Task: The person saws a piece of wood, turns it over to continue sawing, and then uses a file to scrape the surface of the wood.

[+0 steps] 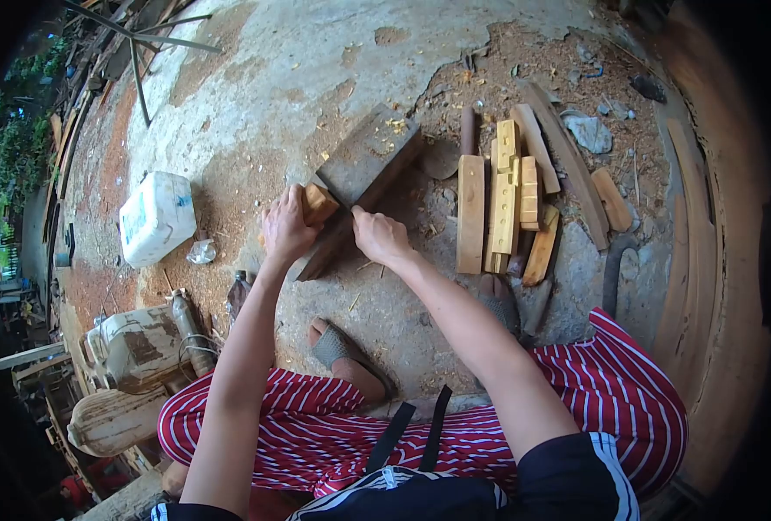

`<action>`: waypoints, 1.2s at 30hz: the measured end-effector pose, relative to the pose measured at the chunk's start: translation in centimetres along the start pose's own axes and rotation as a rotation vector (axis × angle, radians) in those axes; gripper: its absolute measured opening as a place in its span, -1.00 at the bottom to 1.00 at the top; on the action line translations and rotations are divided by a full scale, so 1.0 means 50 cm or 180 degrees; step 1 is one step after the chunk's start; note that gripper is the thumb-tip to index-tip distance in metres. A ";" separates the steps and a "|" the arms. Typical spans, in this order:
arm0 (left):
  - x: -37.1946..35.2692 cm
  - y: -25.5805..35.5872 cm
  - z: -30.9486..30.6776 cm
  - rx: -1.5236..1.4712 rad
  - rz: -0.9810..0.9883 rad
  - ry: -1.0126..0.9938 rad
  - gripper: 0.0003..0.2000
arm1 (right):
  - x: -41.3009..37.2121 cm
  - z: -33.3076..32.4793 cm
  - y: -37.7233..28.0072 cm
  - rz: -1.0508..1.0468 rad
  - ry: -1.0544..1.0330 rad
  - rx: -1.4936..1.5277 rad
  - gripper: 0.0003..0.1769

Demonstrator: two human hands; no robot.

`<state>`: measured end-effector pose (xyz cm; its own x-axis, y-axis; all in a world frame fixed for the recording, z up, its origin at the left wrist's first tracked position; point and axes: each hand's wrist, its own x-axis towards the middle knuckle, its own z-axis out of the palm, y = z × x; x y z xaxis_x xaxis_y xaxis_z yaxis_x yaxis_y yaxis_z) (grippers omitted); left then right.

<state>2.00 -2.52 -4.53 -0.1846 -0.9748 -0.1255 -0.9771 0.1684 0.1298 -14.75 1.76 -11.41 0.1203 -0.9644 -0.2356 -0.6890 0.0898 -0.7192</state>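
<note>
Left hand clenched round block, at near end of beam. Right hand curled just beside block, contents unclear. Risk: block slips off beam, fingers pinched.

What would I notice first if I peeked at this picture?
First, two bare hands in the middle: the left hand grips a small wooden block at the end of a dark slab of wood, and the right hand sits close beside it. Then pale cut wood pieces lie in a row on the right, and a white plastic can stands on the left.
</note>
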 end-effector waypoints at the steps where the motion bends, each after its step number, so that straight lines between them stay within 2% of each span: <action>1: -0.001 -0.002 -0.002 -0.0075 -0.0040 -0.0079 -0.33 | -0.001 0.000 0.000 -0.0036 -0.0067 -0.0046 -0.78; 3: 0.010 0.002 -0.030 -0.0025 -0.0039 -0.0042 -0.37 | 0.001 0.004 -0.001 -0.0018 0.0006 0.0053 -0.77; 5: 0.033 0.010 -0.097 -0.0956 -0.0278 -0.1376 -0.39 | -0.011 0.019 0.012 0.0022 0.0065 0.0374 -0.72; 6: 0.075 -0.065 -0.058 -0.1496 0.0230 -0.1908 -0.29 | -0.015 0.028 0.022 0.0056 0.0068 0.0367 -0.72; 7: 0.078 -0.081 -0.045 -0.1513 0.0251 -0.1930 -0.29 | -0.014 0.034 0.033 -0.0011 0.0126 0.0446 -0.69; 9: 0.079 -0.085 -0.042 -0.1451 0.0857 -0.1169 -0.09 | -0.021 0.029 0.039 -0.0096 0.0186 0.0514 -0.66; 10: 0.072 -0.084 -0.050 -0.1228 0.0513 -0.1181 0.06 | -0.031 0.023 0.038 0.0039 0.0200 0.0467 -0.65; 11: 0.060 -0.077 -0.051 -0.1224 0.0511 -0.1169 0.06 | -0.035 0.017 0.036 0.0174 0.0214 0.0427 -0.64; 13: 0.022 -0.036 -0.048 -0.0143 -0.0018 -0.0777 0.06 | -0.033 0.021 0.044 0.0098 0.0364 0.0369 -0.65; 14: 0.005 -0.040 -0.024 0.0252 0.0091 -0.0387 0.03 | -0.034 0.029 0.048 0.0021 0.0498 0.0301 -0.67; 17: -0.006 -0.032 0.013 0.0005 -0.0186 -0.0251 -0.01 | -0.040 0.014 0.026 -0.0011 0.0663 0.0155 -0.71; 18: -0.016 -0.025 0.026 0.0080 -0.0058 0.0101 -0.02 | -0.042 0.007 0.018 0.0005 0.0638 0.0159 -0.71; 21: -0.036 -0.020 0.035 0.0103 0.0064 -0.0048 -0.03 | -0.046 -0.011 -0.004 -0.0106 0.0772 0.0069 -0.74; 24: -0.030 -0.032 0.040 0.0074 0.0082 -0.0116 -0.04 | -0.048 -0.033 -0.025 -0.0485 0.0419 -0.0240 -0.74; 27: -0.024 -0.034 0.036 0.0101 0.0069 -0.0182 -0.04 | -0.046 -0.026 -0.032 -0.0379 0.0383 -0.0063 -0.73; 28: -0.027 -0.031 0.035 0.0065 0.0049 -0.0208 -0.04 | -0.036 -0.024 -0.028 -0.0216 0.0142 -0.0019 -0.72; 32: -0.018 -0.036 0.038 0.0093 0.0032 -0.0126 -0.03 | -0.028 -0.005 -0.017 -0.0350 0.0225 -0.0016 -0.74; 36: -0.040 -0.027 0.035 0.0109 -0.0122 -0.0322 -0.02 | -0.060 -0.051 -0.065 -0.0052 0.0054 0.0145 -0.75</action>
<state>3.51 -0.53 -6.18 -0.1550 -0.9611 -0.2287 -0.9864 0.1377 0.0897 -14.69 3.71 -6.68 0.1187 -0.9699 -0.2128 -0.6538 0.0849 -0.7519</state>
